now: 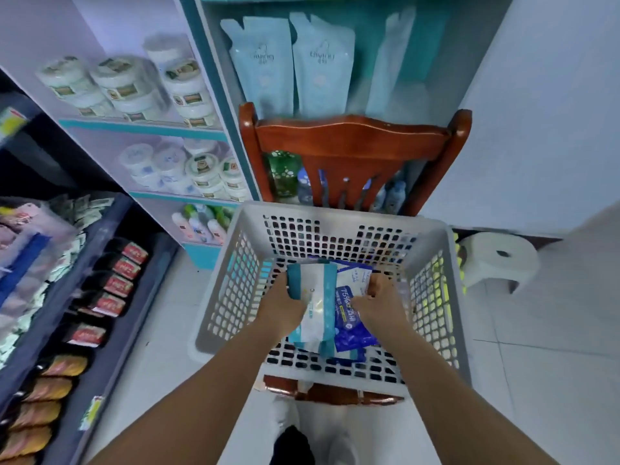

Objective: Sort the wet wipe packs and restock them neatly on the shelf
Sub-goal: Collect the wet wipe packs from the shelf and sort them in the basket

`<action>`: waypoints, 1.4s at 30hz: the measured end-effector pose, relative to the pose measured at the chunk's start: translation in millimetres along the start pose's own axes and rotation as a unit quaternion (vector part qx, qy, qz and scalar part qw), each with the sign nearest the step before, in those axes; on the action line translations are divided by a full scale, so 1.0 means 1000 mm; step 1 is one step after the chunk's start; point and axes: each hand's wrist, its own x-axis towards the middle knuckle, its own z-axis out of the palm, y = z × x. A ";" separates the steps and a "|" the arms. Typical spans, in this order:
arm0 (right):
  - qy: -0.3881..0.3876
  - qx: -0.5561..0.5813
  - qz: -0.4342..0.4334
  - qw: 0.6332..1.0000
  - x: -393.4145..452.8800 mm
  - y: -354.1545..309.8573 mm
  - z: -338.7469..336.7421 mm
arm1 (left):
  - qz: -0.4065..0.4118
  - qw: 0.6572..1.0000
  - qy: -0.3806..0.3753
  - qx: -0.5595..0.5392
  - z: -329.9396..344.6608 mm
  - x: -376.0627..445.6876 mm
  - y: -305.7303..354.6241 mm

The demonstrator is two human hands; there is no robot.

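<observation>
A grey perforated basket [335, 219] sits on the seat of a wooden chair [352, 135]. Inside it, my left hand [280, 305] grips a teal-and-white wet wipe pack [313, 290] by its left edge. Beside it, my right hand [379, 302] curls its fingers round a dark blue wipe pack [352, 325] printed with "75%". More blue and white packs lie under these two. Behind the chair, a teal-framed shelf [198, 62] holds light blue pouches [323, 62].
White tubs [124, 85] and round packs fill the lilac shelves at left. A dark low rack [110, 297] with snack packets runs along the left. A paper roll [500, 256] rests on a stool at right. Pale tiled floor lies on both sides of the chair.
</observation>
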 end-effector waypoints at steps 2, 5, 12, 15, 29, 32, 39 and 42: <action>-0.012 -0.014 0.033 0.999 0.019 0.016 0.008 | -0.041 0.998 -0.046 0.033 0.009 0.021 -0.016; -0.034 -0.055 0.061 0.996 0.044 0.040 0.022 | -0.085 0.991 -0.081 0.060 0.024 0.051 -0.040; -0.049 -0.125 0.118 0.984 0.097 0.091 0.052 | -0.142 0.974 -0.157 0.084 0.061 0.105 -0.089; -0.047 -0.147 0.160 0.975 0.111 0.114 0.056 | -0.167 0.963 -0.189 0.097 0.075 0.116 -0.105; -0.177 -0.231 0.191 0.937 0.106 0.106 0.059 | -0.137 0.937 -0.191 0.259 0.096 0.105 -0.107; -0.172 -0.225 0.120 0.951 0.087 0.083 0.048 | -0.044 0.936 -0.163 0.309 0.082 0.089 -0.091; -0.152 -0.377 -0.116 0.906 0.029 0.031 0.031 | 0.085 0.897 -0.076 0.426 0.042 0.023 -0.044; -0.144 -0.415 -0.171 0.882 0.004 0.009 0.031 | 0.101 0.896 -0.026 0.432 0.017 -0.009 -0.028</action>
